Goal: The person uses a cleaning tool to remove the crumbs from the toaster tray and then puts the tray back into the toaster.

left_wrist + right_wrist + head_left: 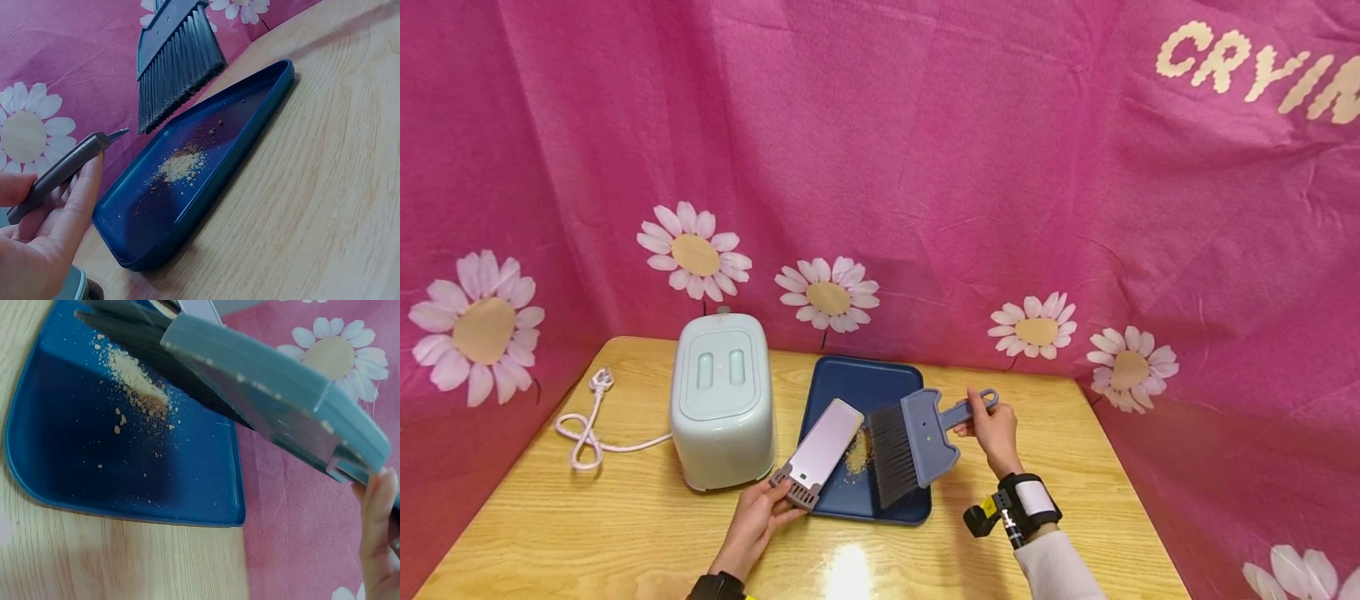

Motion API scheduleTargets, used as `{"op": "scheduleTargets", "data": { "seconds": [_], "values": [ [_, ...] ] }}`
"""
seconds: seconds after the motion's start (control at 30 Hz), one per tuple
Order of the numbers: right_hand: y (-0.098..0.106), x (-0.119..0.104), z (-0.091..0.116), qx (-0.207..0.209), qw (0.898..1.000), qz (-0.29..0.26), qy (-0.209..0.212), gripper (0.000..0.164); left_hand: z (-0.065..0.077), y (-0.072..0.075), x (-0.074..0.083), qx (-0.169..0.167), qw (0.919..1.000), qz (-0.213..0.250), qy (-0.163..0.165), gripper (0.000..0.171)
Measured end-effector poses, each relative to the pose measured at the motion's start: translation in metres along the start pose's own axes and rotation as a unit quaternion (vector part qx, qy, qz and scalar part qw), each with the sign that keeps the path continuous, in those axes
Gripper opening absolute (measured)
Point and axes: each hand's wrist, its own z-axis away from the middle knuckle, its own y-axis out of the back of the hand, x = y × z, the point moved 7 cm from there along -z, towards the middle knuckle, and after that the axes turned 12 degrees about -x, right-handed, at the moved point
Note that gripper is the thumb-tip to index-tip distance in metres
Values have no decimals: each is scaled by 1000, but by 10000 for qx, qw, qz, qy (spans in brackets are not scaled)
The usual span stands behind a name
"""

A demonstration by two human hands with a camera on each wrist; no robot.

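Note:
My left hand [754, 518] pinches the grey slotted end of a flat, shiny crumb tray [824, 443], thumb on top and fingers below. In the head view it slants over the left part of a dark blue tray [867, 379]. My right hand [997, 431] grips the handle of a grey-blue hand brush [934, 442], whose dark bristles [891, 458] point left over the blue tray. The left wrist view shows the bristles raised above the surface. Pale and brown crumbs [182, 166] lie heaped and scattered in the blue tray's middle.
A pale mint toaster [722, 446] with a lid on top stands left of the blue tray. Its white cord [632, 447] and plug [601, 381] lie at the table's left. Pink flowered cloth [925, 167] hangs behind and at both sides of the wooden table [587, 533].

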Motion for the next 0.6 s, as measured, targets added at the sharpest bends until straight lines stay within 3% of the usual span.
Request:
{"op": "scheduleTargets", "data": {
  "seconds": [0.23, 0.37, 0.6],
  "values": [
    [-6, -13, -6, -227, 9988, -202, 389, 49, -1, -1, -1, 5, 10000, -62, 2, 41],
    [-22, -25, -9, -884, 9931, -451, 628, 46, -1, -5, -2, -115, 9999, -38, -18, 40],
    [-52, -32, -8, -2064, 9762, -285, 609, 44, -1, -12, -2, -240, 9997, -64, -55, 41]
  ]
}}
